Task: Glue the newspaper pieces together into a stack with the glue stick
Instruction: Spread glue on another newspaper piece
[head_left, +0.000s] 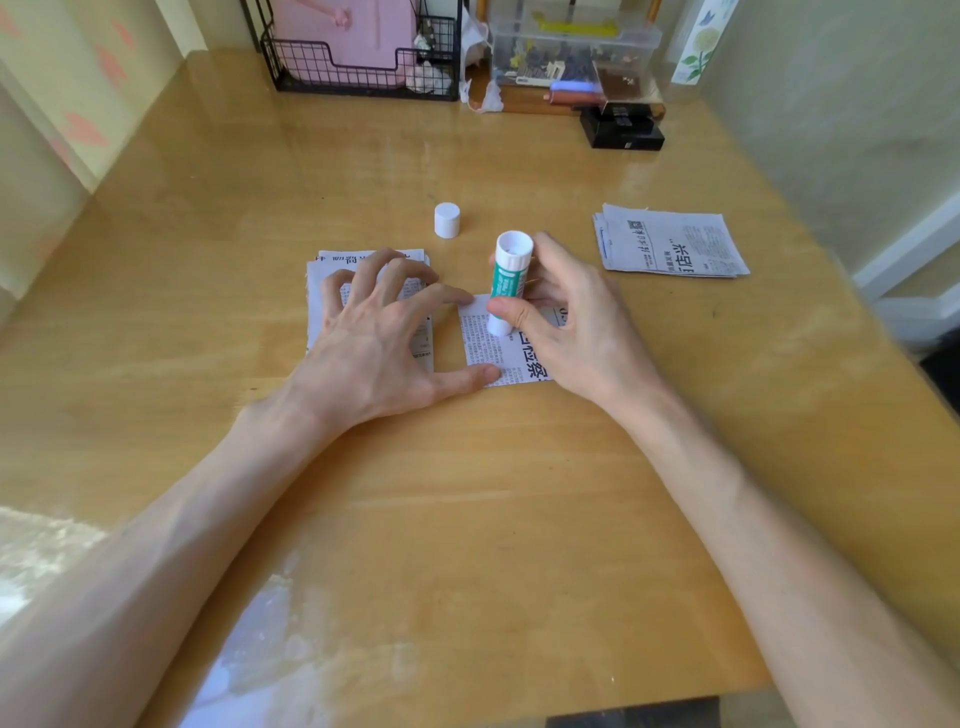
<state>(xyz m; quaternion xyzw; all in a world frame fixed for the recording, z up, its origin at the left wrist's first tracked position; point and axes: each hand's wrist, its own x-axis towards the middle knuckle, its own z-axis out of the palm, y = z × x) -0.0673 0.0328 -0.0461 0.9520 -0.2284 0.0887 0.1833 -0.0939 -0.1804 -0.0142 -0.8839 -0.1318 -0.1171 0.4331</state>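
The right hand (576, 322) grips the glue stick (506, 280), tip on a newspaper piece (485, 348); the spread left hand (374, 338) pins its edge. If that slips, the paper may crumple or tear.

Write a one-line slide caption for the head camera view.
Right hand holds the uncapped glue stick on a newspaper piece that the left hand pins down; the cap stands behind.

Passage along near desk (467, 493) — cap (447, 220), seemingly cluttered box (571, 47) beyond.
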